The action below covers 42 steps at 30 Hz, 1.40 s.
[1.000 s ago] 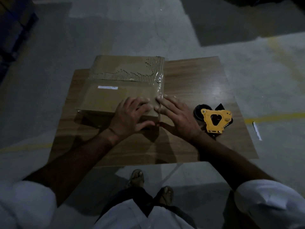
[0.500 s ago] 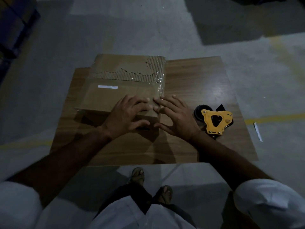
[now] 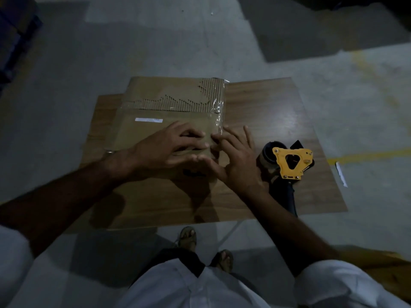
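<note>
The box point(image 3: 142, 132) lies flat on the far left part of the desk point(image 3: 266, 112), with clear tape point(image 3: 219, 112) running down its right edge. The left hand point(image 3: 164, 150) lies palm-down on the box's near right corner, its fingers point(image 3: 191, 135) nearly straight and pressing the cardboard; it grips nothing. The right hand point(image 3: 240, 163) sits just beside it at the box's right edge, its fingers point(image 3: 224, 138) spread and laid against the taped edge, also holding nothing. The two thumbs come together at the box's near side, but in the dim light and blur I cannot tell whether they touch.

The step in hand looks like rubbing the tape down at this corner. To do it well, the left hand should bear down and pin the box so it does not slide on the smooth desk. The right fingertips should then stroke along the tape from the top face over the edge, pushing wrinkles and air outward. The film looks crinkled higher up the edge, so that stretch likely needs the same pass. The dispenser point(image 3: 291, 162) lies just right of the right hand, within easy reach if another strip is wanted.
</note>
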Each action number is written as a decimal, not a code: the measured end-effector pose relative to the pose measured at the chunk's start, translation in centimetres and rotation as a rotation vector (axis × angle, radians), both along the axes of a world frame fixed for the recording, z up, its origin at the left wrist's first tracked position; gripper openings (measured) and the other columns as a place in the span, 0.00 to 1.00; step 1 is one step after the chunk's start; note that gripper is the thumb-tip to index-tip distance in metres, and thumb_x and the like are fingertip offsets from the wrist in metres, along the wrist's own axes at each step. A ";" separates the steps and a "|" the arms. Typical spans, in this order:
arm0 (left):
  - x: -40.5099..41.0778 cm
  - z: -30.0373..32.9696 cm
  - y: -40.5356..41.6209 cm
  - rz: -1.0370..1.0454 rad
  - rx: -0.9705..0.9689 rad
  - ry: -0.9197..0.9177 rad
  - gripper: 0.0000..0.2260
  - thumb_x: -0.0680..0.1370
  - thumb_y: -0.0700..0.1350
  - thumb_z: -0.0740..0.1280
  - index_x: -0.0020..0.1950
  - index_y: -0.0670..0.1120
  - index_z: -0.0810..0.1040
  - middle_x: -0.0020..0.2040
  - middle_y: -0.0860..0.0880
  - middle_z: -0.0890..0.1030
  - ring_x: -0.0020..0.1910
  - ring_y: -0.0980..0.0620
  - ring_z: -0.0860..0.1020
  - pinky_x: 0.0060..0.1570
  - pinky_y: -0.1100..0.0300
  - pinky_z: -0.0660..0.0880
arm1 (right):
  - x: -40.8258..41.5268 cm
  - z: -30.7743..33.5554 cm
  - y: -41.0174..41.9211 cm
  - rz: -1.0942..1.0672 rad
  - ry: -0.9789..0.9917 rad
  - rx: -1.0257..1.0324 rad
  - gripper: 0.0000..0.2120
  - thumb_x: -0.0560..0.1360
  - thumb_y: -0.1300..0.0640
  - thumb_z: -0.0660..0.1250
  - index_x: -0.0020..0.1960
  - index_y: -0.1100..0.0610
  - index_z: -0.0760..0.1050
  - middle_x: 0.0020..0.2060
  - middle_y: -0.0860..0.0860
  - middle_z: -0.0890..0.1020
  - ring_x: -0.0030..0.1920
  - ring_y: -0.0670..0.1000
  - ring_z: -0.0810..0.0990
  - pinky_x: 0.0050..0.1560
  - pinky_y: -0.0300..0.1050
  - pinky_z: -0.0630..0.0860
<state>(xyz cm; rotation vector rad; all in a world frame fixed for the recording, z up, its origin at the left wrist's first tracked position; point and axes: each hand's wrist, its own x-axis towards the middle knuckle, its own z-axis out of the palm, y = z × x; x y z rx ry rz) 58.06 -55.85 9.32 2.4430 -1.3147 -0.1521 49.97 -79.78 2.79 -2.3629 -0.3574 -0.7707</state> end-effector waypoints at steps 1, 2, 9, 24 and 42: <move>0.0 -0.2 0.1 0.006 0.000 -0.005 0.21 0.82 0.64 0.64 0.76 0.65 0.70 0.73 0.56 0.69 0.71 0.54 0.67 0.66 0.51 0.72 | -0.2 -0.2 0.4 -0.020 -0.001 -0.001 0.22 0.78 0.39 0.71 0.52 0.59 0.83 0.61 0.52 0.84 0.69 0.53 0.77 0.80 0.63 0.57; -0.2 -0.6 0.2 0.009 0.004 -0.013 0.23 0.81 0.62 0.67 0.76 0.64 0.69 0.74 0.54 0.69 0.71 0.53 0.67 0.67 0.49 0.72 | -0.5 -0.5 0.7 -0.032 0.011 -0.021 0.20 0.77 0.41 0.74 0.53 0.60 0.83 0.62 0.53 0.83 0.68 0.54 0.78 0.79 0.63 0.58; -0.5 0.2 -1.1 0.019 -0.058 -0.056 0.20 0.78 0.66 0.69 0.64 0.56 0.80 0.63 0.52 0.73 0.61 0.51 0.70 0.58 0.48 0.74 | -0.9 -0.5 0.3 -0.028 0.017 -0.105 0.21 0.77 0.40 0.74 0.56 0.57 0.81 0.66 0.51 0.81 0.73 0.55 0.74 0.78 0.64 0.59; -0.1 -2.2 -1.6 0.026 -0.089 -0.218 0.22 0.76 0.71 0.65 0.60 0.57 0.75 0.56 0.55 0.69 0.55 0.52 0.69 0.52 0.53 0.71 | -0.8 2.4 -1.6 0.070 0.167 -0.280 0.19 0.77 0.43 0.74 0.62 0.53 0.80 0.69 0.49 0.79 0.76 0.52 0.70 0.80 0.57 0.58; -2.4 -2.1 -2.5 0.158 -0.005 -0.275 0.22 0.74 0.62 0.75 0.59 0.49 0.81 0.59 0.46 0.77 0.54 0.43 0.73 0.50 0.45 0.76 | -0.4 0.3 -2.5 0.129 0.104 -0.345 0.24 0.75 0.52 0.78 0.68 0.55 0.76 0.73 0.54 0.76 0.75 0.56 0.71 0.79 0.59 0.61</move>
